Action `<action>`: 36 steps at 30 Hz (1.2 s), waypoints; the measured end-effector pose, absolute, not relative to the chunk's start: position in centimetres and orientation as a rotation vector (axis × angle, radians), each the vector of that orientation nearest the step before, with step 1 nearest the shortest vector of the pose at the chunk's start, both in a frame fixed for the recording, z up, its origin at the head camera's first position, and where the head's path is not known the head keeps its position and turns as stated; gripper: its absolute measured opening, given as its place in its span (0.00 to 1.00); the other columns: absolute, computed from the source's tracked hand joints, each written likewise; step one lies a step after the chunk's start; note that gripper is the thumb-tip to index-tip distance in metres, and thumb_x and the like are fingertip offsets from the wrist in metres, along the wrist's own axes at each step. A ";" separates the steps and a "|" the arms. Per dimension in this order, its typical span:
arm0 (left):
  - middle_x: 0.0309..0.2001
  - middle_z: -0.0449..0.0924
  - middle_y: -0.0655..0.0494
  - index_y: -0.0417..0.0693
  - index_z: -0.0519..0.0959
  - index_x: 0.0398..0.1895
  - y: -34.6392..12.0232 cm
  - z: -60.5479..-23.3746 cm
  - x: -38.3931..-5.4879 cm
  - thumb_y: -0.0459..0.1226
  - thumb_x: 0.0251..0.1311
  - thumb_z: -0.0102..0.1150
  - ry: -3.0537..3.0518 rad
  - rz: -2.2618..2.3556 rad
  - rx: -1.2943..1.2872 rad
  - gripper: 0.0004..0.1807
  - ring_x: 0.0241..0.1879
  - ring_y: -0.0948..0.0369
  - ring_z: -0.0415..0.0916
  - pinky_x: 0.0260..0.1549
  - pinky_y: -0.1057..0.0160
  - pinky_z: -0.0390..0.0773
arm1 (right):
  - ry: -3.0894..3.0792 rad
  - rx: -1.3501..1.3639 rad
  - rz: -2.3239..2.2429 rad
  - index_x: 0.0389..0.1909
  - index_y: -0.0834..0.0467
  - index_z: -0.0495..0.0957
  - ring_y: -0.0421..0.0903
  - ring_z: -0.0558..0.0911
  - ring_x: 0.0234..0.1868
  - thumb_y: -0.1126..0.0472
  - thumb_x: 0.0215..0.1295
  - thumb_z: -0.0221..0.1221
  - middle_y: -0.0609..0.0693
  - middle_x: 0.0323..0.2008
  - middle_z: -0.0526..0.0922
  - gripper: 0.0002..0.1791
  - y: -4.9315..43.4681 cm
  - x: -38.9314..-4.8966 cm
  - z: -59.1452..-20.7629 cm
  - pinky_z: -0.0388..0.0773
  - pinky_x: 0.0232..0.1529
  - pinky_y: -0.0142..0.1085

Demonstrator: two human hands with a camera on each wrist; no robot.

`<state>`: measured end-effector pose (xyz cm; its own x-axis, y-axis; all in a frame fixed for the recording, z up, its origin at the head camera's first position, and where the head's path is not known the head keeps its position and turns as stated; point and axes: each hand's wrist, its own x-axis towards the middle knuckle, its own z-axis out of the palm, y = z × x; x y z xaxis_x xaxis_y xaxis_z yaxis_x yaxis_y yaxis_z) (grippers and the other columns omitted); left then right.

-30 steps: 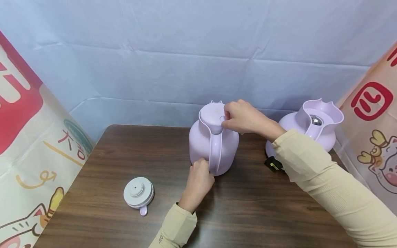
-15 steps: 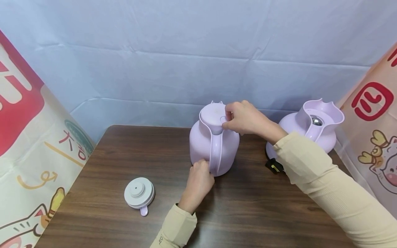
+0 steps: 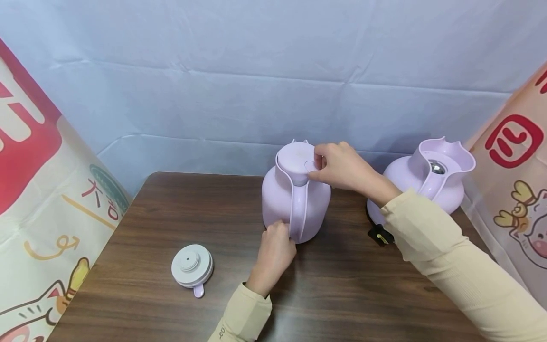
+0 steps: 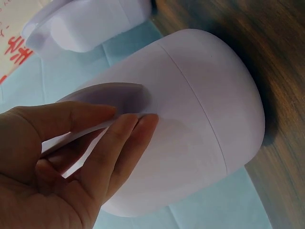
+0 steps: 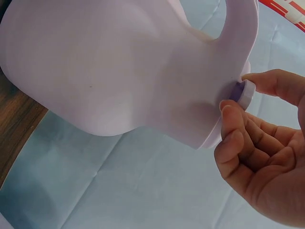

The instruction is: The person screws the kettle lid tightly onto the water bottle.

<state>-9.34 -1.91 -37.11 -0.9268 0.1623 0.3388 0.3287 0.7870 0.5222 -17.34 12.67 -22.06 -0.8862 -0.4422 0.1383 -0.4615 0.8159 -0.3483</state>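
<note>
A lilac thermos jug [image 3: 275,199] stands upright on the table, its handle toward the camera. My left hand [image 3: 275,249] grips the lower part of the handle; in the left wrist view the fingers wrap the handle [image 4: 107,90] and the thumb lies along it. The round lilac lid [image 3: 295,156] sits in the jug's mouth. At the lid's right edge, my right hand [image 3: 342,166] pinches a small tab. The right wrist view shows this tab [image 5: 247,95] projecting past the jug's rim, between thumb and fingers.
Another lilac jug [image 3: 395,175] stands at the back right with its mouth uncovered, a black strap-like piece [image 3: 380,234] beside its base. A second lid [image 3: 192,266] lies upside down at the left of the wooden table [image 3: 141,294]. Pale cloth [image 3: 213,95] hangs behind.
My right hand has shifted slightly right and toward the camera at the lid's edge, its fingers a little more spread. The left hand keeps its hold on the handle.
</note>
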 end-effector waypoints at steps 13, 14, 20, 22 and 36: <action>0.17 0.69 0.50 0.41 0.70 0.09 -1.9 -37.2 -9.2 0.21 0.32 0.53 -2.690 -0.849 -0.373 0.09 0.22 0.48 0.75 0.22 0.54 0.73 | -2.833 0.716 0.671 0.20 0.60 0.71 0.47 0.72 0.21 0.61 0.46 0.61 0.49 0.17 0.75 0.09 13.2 -16.7 -23.1 0.67 0.24 0.36; 0.17 0.70 0.49 0.41 0.70 0.09 -1.9 -37.2 -9.2 0.21 0.32 0.53 -2.689 -0.847 -0.373 0.08 0.22 0.48 0.75 0.22 0.54 0.73 | -2.832 0.715 0.675 0.20 0.60 0.71 0.47 0.72 0.21 0.61 0.46 0.62 0.49 0.17 0.75 0.09 13.3 -16.7 -23.1 0.67 0.24 0.36; 0.17 0.72 0.49 0.42 0.70 0.10 -1.9 -37.2 -9.2 0.22 0.32 0.53 -2.693 -0.843 -0.369 0.08 0.24 0.48 0.76 0.22 0.54 0.73 | -2.866 0.719 0.743 0.24 0.60 0.72 0.45 0.74 0.22 0.61 0.45 0.64 0.47 0.17 0.77 0.10 13.8 -16.4 -23.2 0.68 0.27 0.36; 0.18 0.72 0.49 0.42 0.71 0.11 -1.9 -37.2 -9.2 0.22 0.33 0.54 -2.702 -0.848 -0.365 0.08 0.25 0.48 0.76 0.23 0.54 0.73 | -2.896 0.716 0.762 0.25 0.60 0.73 0.44 0.74 0.22 0.61 0.45 0.64 0.47 0.17 0.78 0.10 14.1 -16.3 -23.3 0.68 0.27 0.36; 0.19 0.73 0.50 0.41 0.75 0.16 -1.9 -37.1 -9.1 0.27 0.38 0.65 -2.754 -0.872 -0.338 0.07 0.27 0.49 0.76 0.25 0.55 0.73 | -3.080 0.772 0.694 0.24 0.61 0.77 0.43 0.75 0.24 0.63 0.43 0.64 0.45 0.18 0.77 0.07 16.0 -16.0 -27.0 0.71 0.30 0.38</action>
<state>-9.11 -1.90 -37.08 -0.9463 0.1479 0.2875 0.2864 0.7959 0.5333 -16.05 15.99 -26.99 -0.8815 -0.4722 -0.0019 -0.4258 0.7966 -0.4291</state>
